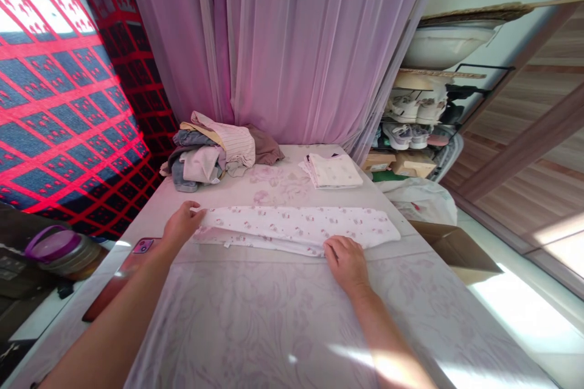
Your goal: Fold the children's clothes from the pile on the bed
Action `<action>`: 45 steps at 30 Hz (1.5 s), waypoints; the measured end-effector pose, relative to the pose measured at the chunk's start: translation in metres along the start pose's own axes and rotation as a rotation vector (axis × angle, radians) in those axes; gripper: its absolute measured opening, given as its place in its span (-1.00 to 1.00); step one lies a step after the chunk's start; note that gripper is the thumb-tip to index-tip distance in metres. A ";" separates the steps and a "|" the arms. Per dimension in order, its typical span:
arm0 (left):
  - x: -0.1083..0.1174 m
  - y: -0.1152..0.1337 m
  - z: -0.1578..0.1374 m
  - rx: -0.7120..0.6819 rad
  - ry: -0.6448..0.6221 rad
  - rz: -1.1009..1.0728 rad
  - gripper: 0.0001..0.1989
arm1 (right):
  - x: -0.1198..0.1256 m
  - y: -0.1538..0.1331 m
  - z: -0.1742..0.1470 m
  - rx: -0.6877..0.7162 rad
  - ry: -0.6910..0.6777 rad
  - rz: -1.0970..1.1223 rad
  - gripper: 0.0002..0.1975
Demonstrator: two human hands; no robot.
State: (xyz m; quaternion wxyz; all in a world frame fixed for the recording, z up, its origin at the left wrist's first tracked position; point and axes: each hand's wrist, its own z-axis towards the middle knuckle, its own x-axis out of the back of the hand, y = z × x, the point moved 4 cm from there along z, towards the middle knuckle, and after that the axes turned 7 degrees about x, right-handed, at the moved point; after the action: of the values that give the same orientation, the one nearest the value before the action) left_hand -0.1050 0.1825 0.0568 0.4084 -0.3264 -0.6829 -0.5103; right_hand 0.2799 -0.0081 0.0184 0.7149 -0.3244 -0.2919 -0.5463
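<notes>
A white pair of trousers with a small red and grey print lies folded lengthwise across the table. Its left end is pinched between the thumb and fingers of my left hand. My right hand rests at the near edge, right of the middle, with curled fingers closed on the cloth there. A small white tag shows on the near edge toward the left. Behind the trousers, to the right, sits a neat stack of folded pale clothes.
A loose heap of clothes lies at the back left. A phone is under my left forearm. Purple curtains hang behind the table. On the right stand a shoe rack and an open cardboard box; a purple-lidded jar stands left.
</notes>
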 end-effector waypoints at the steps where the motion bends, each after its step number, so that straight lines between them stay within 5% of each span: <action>1: 0.000 -0.002 0.001 0.001 -0.010 0.002 -0.67 | 0.002 -0.001 0.000 0.012 0.013 0.004 -0.76; 14: -0.016 -0.027 -0.014 -0.115 0.040 0.132 -0.66 | 0.000 -0.003 -0.006 0.084 -0.077 0.030 -0.77; 18: -0.019 -0.027 -0.012 -0.163 0.007 0.067 -0.50 | -0.006 -0.001 -0.008 0.076 -0.108 0.035 -0.77; 23: -0.024 -0.026 -0.003 -0.230 -0.053 0.027 -0.54 | -0.008 0.000 -0.009 0.051 -0.103 0.046 -0.76; 39: -0.016 -0.018 -0.018 -0.252 0.105 0.165 -0.54 | 0.000 0.012 -0.011 -0.027 -0.078 0.211 -0.79; 42: -0.025 0.009 -0.043 -0.438 0.182 0.219 -0.63 | 0.006 0.022 -0.015 -0.114 -0.026 0.271 -0.80; 45: -0.053 0.050 -0.082 -0.737 0.081 0.143 -0.75 | 0.008 0.023 -0.018 -0.111 0.006 0.286 -0.82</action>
State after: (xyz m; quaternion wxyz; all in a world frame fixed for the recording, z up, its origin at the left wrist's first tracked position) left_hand -0.0197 0.1151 0.0428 0.3248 -0.4777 -0.4122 -0.7046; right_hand 0.3055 -0.0225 0.0106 0.7675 -0.4000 -0.2097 -0.4550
